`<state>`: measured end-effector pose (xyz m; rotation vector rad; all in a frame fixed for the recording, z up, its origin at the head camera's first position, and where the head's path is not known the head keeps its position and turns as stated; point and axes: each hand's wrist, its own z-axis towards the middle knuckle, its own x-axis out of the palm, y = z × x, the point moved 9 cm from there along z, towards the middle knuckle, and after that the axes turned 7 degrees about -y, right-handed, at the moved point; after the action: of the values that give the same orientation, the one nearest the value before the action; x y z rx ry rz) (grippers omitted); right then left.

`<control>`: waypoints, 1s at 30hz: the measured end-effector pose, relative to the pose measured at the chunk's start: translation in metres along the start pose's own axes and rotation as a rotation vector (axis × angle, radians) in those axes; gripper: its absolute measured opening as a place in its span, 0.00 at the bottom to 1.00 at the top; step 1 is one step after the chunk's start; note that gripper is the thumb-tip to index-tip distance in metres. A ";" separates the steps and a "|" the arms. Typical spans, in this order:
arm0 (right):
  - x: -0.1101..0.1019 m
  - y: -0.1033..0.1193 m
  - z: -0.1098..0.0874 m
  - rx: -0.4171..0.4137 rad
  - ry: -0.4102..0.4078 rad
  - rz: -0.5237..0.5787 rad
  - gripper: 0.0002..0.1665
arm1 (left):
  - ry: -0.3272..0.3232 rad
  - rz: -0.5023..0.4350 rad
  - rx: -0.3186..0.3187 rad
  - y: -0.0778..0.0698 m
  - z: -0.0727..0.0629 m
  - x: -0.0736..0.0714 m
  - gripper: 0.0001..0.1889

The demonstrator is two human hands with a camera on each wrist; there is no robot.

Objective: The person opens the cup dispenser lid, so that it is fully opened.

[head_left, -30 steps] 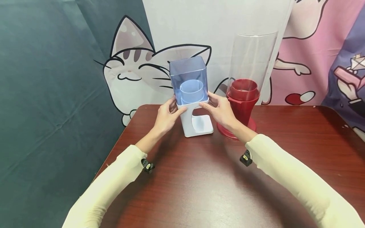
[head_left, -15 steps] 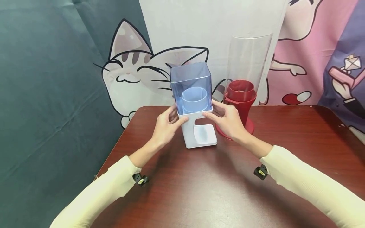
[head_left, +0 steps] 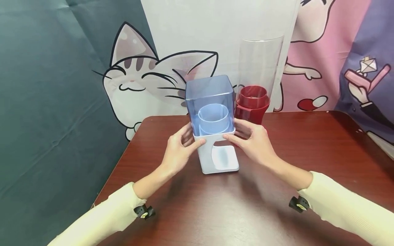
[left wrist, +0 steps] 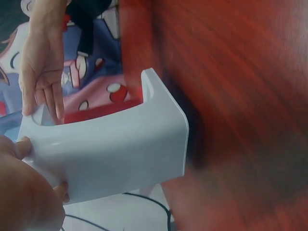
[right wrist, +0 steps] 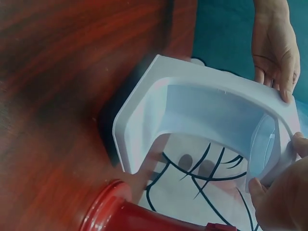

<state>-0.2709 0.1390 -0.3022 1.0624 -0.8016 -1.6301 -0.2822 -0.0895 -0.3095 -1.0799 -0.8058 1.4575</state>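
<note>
Both hands hold a small dispenser upright in the head view: a white C-shaped stand (head_left: 207, 155) with a see-through blue square container (head_left: 210, 94) on top. A round blue ring (head_left: 213, 118) shows inside the container. My left hand (head_left: 178, 150) grips the left side just under the container, thumb on the front. Opposite it, my right hand (head_left: 253, 141) grips the right side, thumb also in front. Fingers behind the stand are partly hidden. In the left wrist view a dark shadow lies beside the stand's foot (left wrist: 166, 125), which appears slightly above the table.
Behind and to the right stands a red dispenser (head_left: 252, 111) with a tall clear cylinder (head_left: 261, 61), its lower part hidden by my right hand. The brown wooden table (head_left: 215, 208) ends at a back edge before a cartoon-print cloth (head_left: 132, 92).
Both hands have brought the dispenser towards me, away from the table's back edge, keeping the same grip. The view has also turned slightly. The red dispenser stays standing at the back.
</note>
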 end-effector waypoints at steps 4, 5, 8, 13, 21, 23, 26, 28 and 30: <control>-0.005 0.004 -0.011 -0.024 -0.009 -0.009 0.36 | 0.002 -0.005 -0.024 -0.001 -0.010 0.003 0.39; -0.006 0.004 -0.014 -0.026 -0.010 -0.012 0.35 | 0.003 -0.008 -0.032 -0.001 -0.013 0.004 0.39; -0.009 0.005 -0.021 -0.028 -0.017 -0.032 0.35 | 0.013 -0.013 -0.051 -0.002 -0.020 0.006 0.40; -0.014 0.006 -0.033 -0.026 -0.016 -0.076 0.33 | 0.030 -0.027 -0.067 -0.003 -0.031 0.011 0.39; -0.020 0.008 -0.047 -0.002 -0.021 -0.090 0.30 | 0.046 -0.058 -0.077 -0.006 -0.043 0.016 0.40; -0.022 0.010 -0.050 0.003 -0.024 -0.098 0.30 | 0.047 -0.060 -0.080 -0.008 -0.045 0.017 0.40; -0.024 0.013 -0.054 -0.004 -0.030 -0.102 0.29 | 0.057 -0.066 -0.083 -0.010 -0.048 0.018 0.40; -0.026 0.014 -0.056 -0.008 -0.032 -0.111 0.29 | 0.065 -0.070 -0.080 -0.011 -0.049 0.019 0.40; -0.027 0.015 -0.057 -0.017 -0.036 -0.117 0.29 | 0.075 -0.073 -0.075 -0.012 -0.050 0.020 0.39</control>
<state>-0.2096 0.1597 -0.3049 1.0876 -0.7601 -1.7558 -0.2309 -0.0716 -0.3205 -1.1433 -0.8441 1.3266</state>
